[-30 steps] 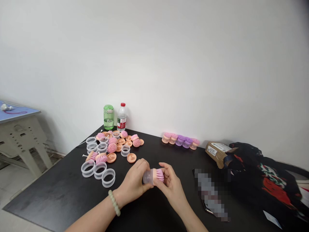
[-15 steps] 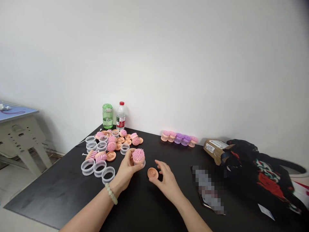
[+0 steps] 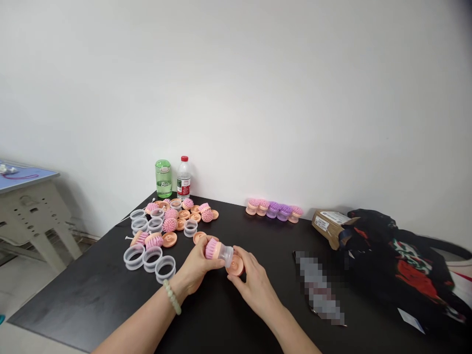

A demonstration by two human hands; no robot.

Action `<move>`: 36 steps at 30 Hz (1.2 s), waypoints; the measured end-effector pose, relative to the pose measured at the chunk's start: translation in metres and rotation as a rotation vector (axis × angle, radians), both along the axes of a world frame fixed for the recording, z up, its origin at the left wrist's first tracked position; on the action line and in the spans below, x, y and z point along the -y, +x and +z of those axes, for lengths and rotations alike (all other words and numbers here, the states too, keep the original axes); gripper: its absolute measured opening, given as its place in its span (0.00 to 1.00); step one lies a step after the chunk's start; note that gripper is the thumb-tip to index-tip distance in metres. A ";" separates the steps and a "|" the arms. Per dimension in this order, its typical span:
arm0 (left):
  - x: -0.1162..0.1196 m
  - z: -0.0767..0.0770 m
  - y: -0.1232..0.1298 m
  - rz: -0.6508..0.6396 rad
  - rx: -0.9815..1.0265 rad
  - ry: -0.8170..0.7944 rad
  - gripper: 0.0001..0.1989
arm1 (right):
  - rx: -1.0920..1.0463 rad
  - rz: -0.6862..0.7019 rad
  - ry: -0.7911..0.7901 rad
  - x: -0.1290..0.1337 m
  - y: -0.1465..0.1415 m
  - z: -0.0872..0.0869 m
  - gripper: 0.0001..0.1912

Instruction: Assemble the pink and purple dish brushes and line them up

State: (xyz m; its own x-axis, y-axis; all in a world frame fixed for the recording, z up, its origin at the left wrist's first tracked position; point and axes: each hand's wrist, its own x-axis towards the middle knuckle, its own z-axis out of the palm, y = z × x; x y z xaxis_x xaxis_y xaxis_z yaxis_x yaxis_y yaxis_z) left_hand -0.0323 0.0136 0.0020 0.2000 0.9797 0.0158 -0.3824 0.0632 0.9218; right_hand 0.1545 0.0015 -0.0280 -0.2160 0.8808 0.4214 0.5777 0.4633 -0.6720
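In my left hand (image 3: 197, 263) is a round brush head (image 3: 211, 249) with pink bristles and a peach base, tipped so the bristles face left. A translucent plastic ring (image 3: 226, 255) sits against its base, pointing right. My right hand (image 3: 254, 278) has its fingers and thumb around a round peach cap (image 3: 236, 266), its inner side with a small central stud facing me. The cap lies close by the ring's open end; whether they touch I cannot tell. Left of my hands, several translucent rings (image 3: 165, 269), pink brush heads (image 3: 154, 240) and peach caps (image 3: 169, 239) are spread on the black table (image 3: 81, 295).
Against the wall stand a green bottle (image 3: 163, 178) and a red-capped bottle (image 3: 184, 178). A row of assembled pink and purple brushes (image 3: 273, 210) is at the back. To the right lie a cardboard box (image 3: 330, 227), a blurred flat object (image 3: 320, 290) and a black patterned bag (image 3: 398, 265).
My left hand has tilted the brush head from bristles up to bristles left, bringing the ring towards the cap. My right fingers have closed around the cap.
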 end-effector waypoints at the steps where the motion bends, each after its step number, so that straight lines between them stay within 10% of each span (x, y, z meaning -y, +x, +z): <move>1: 0.000 -0.001 0.001 0.004 -0.040 0.009 0.28 | -0.023 -0.005 -0.001 0.001 -0.001 0.000 0.31; 36: 0.005 -0.001 0.003 -0.142 -0.016 -0.122 0.26 | -0.217 0.010 0.245 0.005 -0.002 0.011 0.22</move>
